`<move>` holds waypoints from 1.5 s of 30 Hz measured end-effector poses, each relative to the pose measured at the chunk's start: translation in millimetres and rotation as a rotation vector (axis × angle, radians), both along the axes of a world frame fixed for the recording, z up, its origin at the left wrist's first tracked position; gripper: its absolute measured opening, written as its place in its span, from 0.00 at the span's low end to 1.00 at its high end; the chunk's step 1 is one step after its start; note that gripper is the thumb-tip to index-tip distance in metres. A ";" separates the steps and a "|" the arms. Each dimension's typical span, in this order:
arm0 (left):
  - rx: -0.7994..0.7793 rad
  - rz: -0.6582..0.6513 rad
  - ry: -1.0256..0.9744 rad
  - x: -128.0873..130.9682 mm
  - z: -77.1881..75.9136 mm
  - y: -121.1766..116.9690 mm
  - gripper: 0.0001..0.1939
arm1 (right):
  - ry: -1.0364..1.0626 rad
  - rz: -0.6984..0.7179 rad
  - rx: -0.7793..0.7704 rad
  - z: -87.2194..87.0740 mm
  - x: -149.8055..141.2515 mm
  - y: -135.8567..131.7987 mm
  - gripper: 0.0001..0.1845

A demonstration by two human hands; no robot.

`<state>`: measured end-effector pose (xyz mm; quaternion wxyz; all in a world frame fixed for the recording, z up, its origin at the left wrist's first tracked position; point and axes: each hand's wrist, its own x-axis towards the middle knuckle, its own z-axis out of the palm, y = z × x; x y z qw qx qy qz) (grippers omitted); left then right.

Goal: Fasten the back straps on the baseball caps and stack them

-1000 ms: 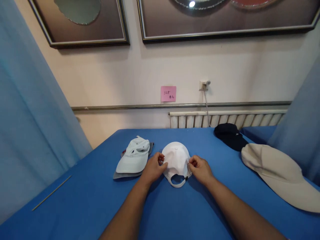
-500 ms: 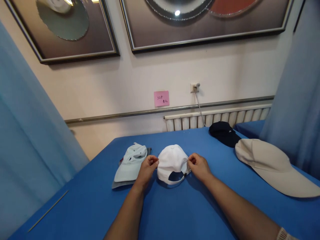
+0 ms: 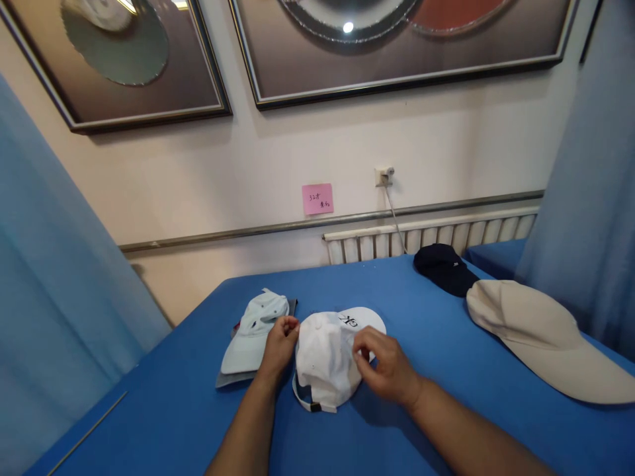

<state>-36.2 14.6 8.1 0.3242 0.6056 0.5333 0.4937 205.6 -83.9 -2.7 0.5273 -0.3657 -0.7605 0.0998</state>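
Observation:
A white baseball cap [image 3: 325, 360] sits crown up on the blue table in front of me. Its brim with black lettering points to the far right, and its back strap with a dark buckle faces near left. My left hand [image 3: 280, 344] pinches the cap's left side. Curled at the right side of the cap, my right hand [image 3: 387, 363] has thumb and fingertips closed on the fabric by the brim. Left of my left hand lies a pale mint cap [image 3: 255, 330] on top of a grey cap [image 3: 235, 378].
A navy cap [image 3: 444, 268] and a large beige cap [image 3: 526, 330] lie on the right of the blue table [image 3: 173, 410]. A thin stick [image 3: 89, 433] rests at the left edge. Blue curtains [image 3: 49, 264] hang at both sides; a radiator [image 3: 426, 235] stands behind.
The white cap has turned, so its brim now shows at the far right and its strap at near left. It has come slightly closer, and my right hand has moved nearer too.

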 end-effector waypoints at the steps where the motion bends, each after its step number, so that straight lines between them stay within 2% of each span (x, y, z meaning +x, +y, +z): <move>1: -0.003 0.012 -0.009 0.3 -0.3 0.2 0.16 | 0.075 -0.074 -0.043 -6.6 4.3 9.0 0.05; 4: 0.003 0.042 -0.027 2.7 -0.3 0.0 0.17 | 0.180 -0.395 -0.323 -30.2 23.7 41.2 0.07; 6: 0.008 0.059 -0.037 4.1 -0.3 -0.2 0.17 | 0.133 -0.563 -0.508 -43.1 36.1 58.8 0.11; 9: 0.009 0.087 -0.048 4.6 -1.7 0.4 0.17 | 0.114 -0.587 -0.561 -51.7 43.9 70.4 0.15; 14: 0.020 0.120 -0.047 2.9 -8.0 2.5 0.18 | -0.002 -0.470 -0.544 -52.4 29.9 64.2 0.18; 19: 0.039 0.184 -0.072 1.0 -11.5 3.6 0.18 | -0.042 -0.628 -0.678 -57.6 33.6 68.1 0.27; 22: 0.055 0.210 -0.099 1.2 -10.3 2.9 0.18 | 0.084 -0.591 -0.746 -60.2 44.4 75.3 0.27; 31: -0.014 0.199 -0.212 1.8 -8.9 1.9 0.19 | 0.378 -0.497 -0.839 -60.1 48.4 80.2 0.13; 34: -0.041 0.225 -0.278 -2.7 -9.2 4.1 0.19 | 0.496 -0.384 -0.926 -55.2 48.8 75.3 0.09; 39: -0.052 0.242 -0.297 -6.8 -6.4 4.7 0.19 | 0.644 -0.149 -1.077 -49.0 46.9 62.7 0.16; 42: -0.036 0.252 -0.303 -5.6 -5.4 3.6 0.20 | 0.738 -0.067 -1.120 -50.5 48.0 60.2 0.10; 45: 0.003 0.281 -0.320 -3.7 -5.8 2.6 0.20 | 0.838 -0.063 -1.124 -54.1 52.1 62.2 0.04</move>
